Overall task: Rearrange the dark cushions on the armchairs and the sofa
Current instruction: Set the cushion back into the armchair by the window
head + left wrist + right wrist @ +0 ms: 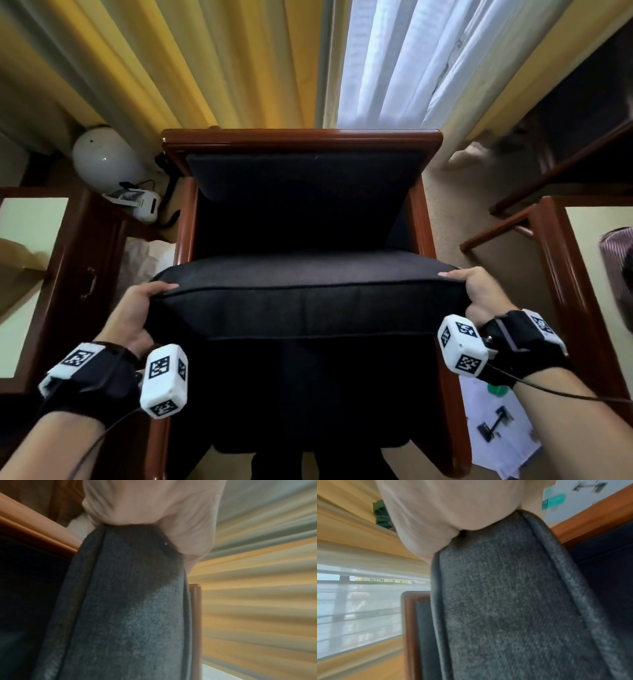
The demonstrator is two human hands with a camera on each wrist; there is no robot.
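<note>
A dark grey seat cushion (308, 298) is held above the wooden armchair (301, 140), its near edge raised toward me. My left hand (144, 308) grips the cushion's left corner, thumb on top. My right hand (479, 291) grips the right corner the same way. A dark back cushion (305, 178) leans against the chair's backrest. In the left wrist view my left hand (145, 507) clamps the cushion (128, 608) edge; in the right wrist view my right hand (445, 513) clamps the cushion (513, 601) edge. The seat under the lifted cushion is dark and hard to make out.
Yellow curtains (205, 61) and white sheers (411, 58) hang behind the chair. A white lamp globe (102, 157) sits at the left, near a wooden side table (78, 260). Another wooden table (565, 260) stands at the right, with papers (496, 428) on the floor.
</note>
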